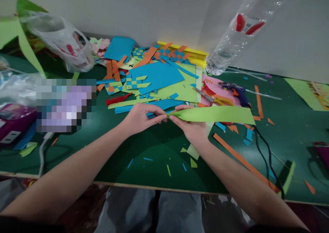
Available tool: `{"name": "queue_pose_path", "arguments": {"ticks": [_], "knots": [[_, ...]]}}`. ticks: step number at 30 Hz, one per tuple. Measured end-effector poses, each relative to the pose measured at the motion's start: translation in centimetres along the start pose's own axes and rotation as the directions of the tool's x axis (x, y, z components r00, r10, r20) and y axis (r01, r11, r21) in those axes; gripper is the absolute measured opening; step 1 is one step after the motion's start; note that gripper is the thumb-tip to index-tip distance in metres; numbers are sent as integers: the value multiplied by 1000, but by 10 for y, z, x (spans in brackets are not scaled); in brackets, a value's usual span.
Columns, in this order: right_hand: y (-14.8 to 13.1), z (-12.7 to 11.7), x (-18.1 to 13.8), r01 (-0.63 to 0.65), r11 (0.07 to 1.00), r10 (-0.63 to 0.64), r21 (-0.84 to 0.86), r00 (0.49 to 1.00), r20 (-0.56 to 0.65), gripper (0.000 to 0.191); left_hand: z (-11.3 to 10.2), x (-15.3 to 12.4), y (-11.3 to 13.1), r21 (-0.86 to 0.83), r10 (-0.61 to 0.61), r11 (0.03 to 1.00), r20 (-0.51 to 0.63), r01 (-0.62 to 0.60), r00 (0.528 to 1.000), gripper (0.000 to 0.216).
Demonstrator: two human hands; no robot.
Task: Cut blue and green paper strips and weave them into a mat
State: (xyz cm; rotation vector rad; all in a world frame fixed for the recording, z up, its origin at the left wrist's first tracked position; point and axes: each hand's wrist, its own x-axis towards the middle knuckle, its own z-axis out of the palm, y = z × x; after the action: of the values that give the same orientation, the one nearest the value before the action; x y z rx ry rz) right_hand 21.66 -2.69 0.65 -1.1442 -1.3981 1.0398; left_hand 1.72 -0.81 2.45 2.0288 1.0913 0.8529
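Both hands pinched a light-green paper strip [213, 115] above the green table [290, 137], the left hand [140, 118] and right hand [191, 125] apparently folding its near end, which next called for a firm crease.

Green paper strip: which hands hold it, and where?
Both hands pinch the green paper strip at its left end: left hand at the tip, right hand just beside it.

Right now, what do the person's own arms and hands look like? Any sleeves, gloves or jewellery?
Both arms are bare from the frame's bottom edge to the wrists, with no sleeves in view. The left hand and right hand wear no gloves, and no rings, watch or bracelets show.
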Motion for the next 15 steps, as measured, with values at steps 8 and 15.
{"name": "queue_pose_path", "arguments": {"ticks": [8, 15], "knots": [[-2, -2, 0, 29, 994, -34, -104, 998, -45, 25, 1, 0, -4, -60, 8, 998, 10, -8, 1000, 22], [-5, -1, -1, 53, 995, -57, -86, 997, -48, 23, 1, -1, -1, -91, -9, 996, 50, 13, 999, 18]]}}
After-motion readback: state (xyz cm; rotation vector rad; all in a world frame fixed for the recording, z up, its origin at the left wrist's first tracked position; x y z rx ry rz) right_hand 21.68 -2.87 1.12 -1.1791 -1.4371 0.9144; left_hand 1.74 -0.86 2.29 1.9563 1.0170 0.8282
